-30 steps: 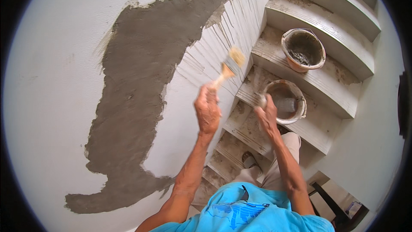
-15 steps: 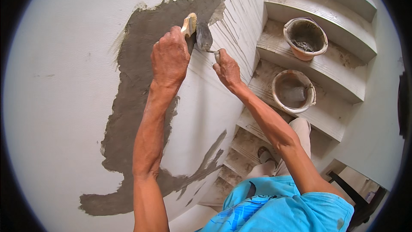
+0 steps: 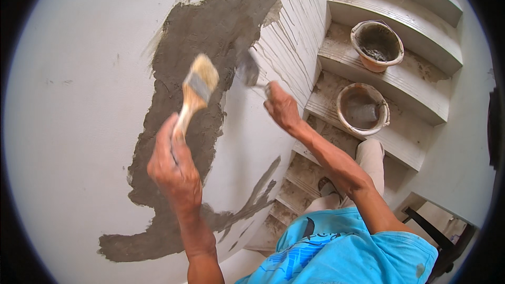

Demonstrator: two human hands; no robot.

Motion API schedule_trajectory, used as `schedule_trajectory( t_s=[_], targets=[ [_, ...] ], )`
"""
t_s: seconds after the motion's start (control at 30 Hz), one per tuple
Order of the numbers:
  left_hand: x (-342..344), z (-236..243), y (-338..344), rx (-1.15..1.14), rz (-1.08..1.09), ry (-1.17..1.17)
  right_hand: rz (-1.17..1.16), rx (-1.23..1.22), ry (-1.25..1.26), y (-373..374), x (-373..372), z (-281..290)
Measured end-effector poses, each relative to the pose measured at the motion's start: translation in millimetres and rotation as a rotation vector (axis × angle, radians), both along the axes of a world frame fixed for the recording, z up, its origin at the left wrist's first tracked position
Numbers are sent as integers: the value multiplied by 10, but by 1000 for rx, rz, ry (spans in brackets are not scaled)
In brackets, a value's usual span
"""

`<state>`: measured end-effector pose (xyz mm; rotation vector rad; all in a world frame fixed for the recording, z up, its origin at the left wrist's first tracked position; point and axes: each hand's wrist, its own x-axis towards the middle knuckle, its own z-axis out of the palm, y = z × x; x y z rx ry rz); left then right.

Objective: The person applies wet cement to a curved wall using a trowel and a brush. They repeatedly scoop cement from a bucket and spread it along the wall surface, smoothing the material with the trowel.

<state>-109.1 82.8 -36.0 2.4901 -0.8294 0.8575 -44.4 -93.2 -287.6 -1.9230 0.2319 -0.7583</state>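
Note:
My left hand (image 3: 178, 171) grips the wooden handle of a wide paintbrush (image 3: 198, 85), its pale bristles pointing up and away from me. The brush is held in front of a band of wet grey mortar (image 3: 181, 110) spread over the white wall (image 3: 94, 142). In my right hand (image 3: 284, 107) is a small trowel (image 3: 249, 68) by its handle. The trowel's grey blade is blurred and lies at the right edge of the mortar band; whether it touches the wall I cannot tell.
Stairs (image 3: 392, 94) climb along the right. On one step stands a bucket (image 3: 377, 46) with grey mortar inside; on the step below, another bucket (image 3: 363, 109) holds murky water and a cup-like container. Grey drips (image 3: 294, 26) streak the wall. A dark-framed object (image 3: 442, 242) is at lower right.
My left hand has drawn the paintbrush back toward me and left, away from the trowel, and turned so the whole brush shows. My right hand and trowel have dropped slightly toward me.

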Motion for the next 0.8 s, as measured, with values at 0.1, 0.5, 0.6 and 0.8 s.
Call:
schedule_trajectory(
  t_s=[0.1, 0.5, 0.6, 0.8],
  targets=[
    [-376, -212, 254, -42, 110, 291, -134, 22, -41, -340, 288, 2],
    [-902, -1970, 1634, 201, 334, 786, 89, -100, -73, 246, -82, -168],
    [-1040, -2356, 1974, 152, 307, 795, -30, -25, -56, 3, 70, -99],
    [-1471, -2899, 2535, 262, 483, 851, -126, -119, -164, -38, 402, 167]
  ],
)
